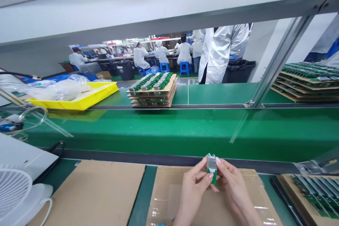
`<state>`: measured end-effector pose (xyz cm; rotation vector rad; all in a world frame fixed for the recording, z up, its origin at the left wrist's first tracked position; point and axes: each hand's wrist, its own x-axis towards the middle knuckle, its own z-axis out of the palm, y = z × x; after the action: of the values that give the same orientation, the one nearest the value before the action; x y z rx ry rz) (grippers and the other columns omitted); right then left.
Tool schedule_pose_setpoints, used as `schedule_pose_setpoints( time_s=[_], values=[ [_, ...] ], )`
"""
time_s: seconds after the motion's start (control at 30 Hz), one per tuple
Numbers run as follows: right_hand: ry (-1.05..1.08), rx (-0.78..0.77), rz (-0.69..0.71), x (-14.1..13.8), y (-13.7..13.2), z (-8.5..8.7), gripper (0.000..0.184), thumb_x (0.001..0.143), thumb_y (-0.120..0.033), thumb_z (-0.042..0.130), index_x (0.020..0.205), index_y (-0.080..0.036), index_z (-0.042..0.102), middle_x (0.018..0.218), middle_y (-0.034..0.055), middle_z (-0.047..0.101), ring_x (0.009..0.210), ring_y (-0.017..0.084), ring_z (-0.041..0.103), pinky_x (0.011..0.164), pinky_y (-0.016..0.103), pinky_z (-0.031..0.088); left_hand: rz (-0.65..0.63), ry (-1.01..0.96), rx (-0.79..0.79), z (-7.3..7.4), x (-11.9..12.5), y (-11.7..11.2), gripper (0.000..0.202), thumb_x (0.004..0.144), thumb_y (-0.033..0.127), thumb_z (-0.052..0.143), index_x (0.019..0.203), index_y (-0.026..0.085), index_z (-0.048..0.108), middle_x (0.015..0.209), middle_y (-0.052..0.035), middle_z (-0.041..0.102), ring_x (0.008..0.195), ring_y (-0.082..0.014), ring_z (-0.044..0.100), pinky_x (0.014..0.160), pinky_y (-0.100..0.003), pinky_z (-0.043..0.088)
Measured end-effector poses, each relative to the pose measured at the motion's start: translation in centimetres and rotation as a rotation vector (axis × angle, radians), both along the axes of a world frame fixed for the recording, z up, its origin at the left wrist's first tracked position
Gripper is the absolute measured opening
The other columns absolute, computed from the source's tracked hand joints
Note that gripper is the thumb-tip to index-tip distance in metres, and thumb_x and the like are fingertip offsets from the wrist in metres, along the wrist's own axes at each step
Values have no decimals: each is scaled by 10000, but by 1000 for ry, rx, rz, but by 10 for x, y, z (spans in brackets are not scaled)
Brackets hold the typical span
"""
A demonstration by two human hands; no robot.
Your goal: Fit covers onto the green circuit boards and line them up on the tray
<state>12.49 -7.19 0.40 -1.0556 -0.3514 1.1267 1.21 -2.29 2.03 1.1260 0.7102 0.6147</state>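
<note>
A small green circuit board (214,178) with a grey display panel on its upper part is held up between both hands. My left hand (194,187) pinches its left edge and lower front with thumb and fingers. On the other side, my right hand (231,183) grips the board's right edge near the top. Both hands are above a taped cardboard sheet (165,183) on the bench. To the right lies a cardboard sheet with rows of similar green boards (315,192).
Another bare cardboard sheet (100,190) lies left, beside a white fan (16,194). A green conveyor belt (159,127) crosses ahead. Beyond it are a yellow tray (82,103) with plastic bags and a layered stack of boards (153,91). A metal post (283,56) rises at right. People in white coats are behind.
</note>
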Motion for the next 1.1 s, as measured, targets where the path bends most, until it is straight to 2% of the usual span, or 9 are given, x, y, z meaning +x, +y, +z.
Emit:
schedule_pose_setpoints(
  time_s=[0.23,0.5,0.6,0.73,0.9,1.1],
  values=[
    [13,9,21,-2,0,5,335,707,-470,721,777,-142,713,540,8,566,441,86,453,385,187,353,33,-31,-48,-1,1,-1,722,709,416,733,1304,76,507,604,-36,678,623,-172,603,711,-281,485],
    [12,-6,15,-2,1,2,355,682,-490,739,769,-146,716,594,12,576,492,81,449,407,179,345,91,18,-39,-5,4,-3,749,703,419,727,1314,57,489,608,-30,676,598,-169,608,705,-277,480],
    [6,-14,40,0,1,2,342,693,-468,742,850,-164,731,648,22,605,554,93,485,460,182,380,117,22,-31,-4,4,-3,714,699,430,725,1289,80,527,601,-26,673,614,-182,617,673,-278,489],
    [-1,-18,89,1,0,3,385,679,-415,770,967,-162,728,670,34,634,536,84,474,490,192,384,150,25,-22,-4,3,-2,664,707,431,719,1265,109,559,585,-9,667,599,-167,612,702,-272,480],
    [3,-11,55,-2,0,3,371,695,-428,753,958,-167,731,660,25,623,511,71,436,468,187,359,123,21,5,-9,2,-1,686,729,443,699,1292,93,526,597,-19,671,612,-170,613,715,-279,478],
    [17,-12,22,-3,1,1,413,644,-451,781,937,-163,741,689,46,645,540,88,442,456,191,370,94,38,-19,-7,2,0,722,709,451,713,1305,97,511,638,-26,673,578,-161,599,668,-274,486]
  ],
)
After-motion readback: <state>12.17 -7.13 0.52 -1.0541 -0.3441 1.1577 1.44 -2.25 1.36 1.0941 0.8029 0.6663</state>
